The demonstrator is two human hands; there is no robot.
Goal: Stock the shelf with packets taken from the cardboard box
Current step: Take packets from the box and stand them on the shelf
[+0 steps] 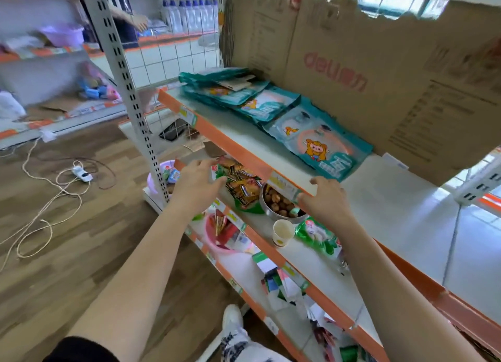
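No packet is held: the left hand (pixel 199 184) is spread wide beside the loose sachets (pixel 241 185) on the lower shelf (pixel 311 256), and the right hand (pixel 324 203) is loosely open at the front edge of the shelf (pixel 393 204). Contact with the orange lip cannot be told. The teal packets (pixel 271 104) lie overlapped along the shelf's back edge, against a cardboard sheet (pixel 339 63); the box itself is not seen. A bowl of nuts (pixel 280 201) and a paper cup (pixel 283 233) stand just below the hands — either could be knocked off the lower shelf's front edge by a careless reach.
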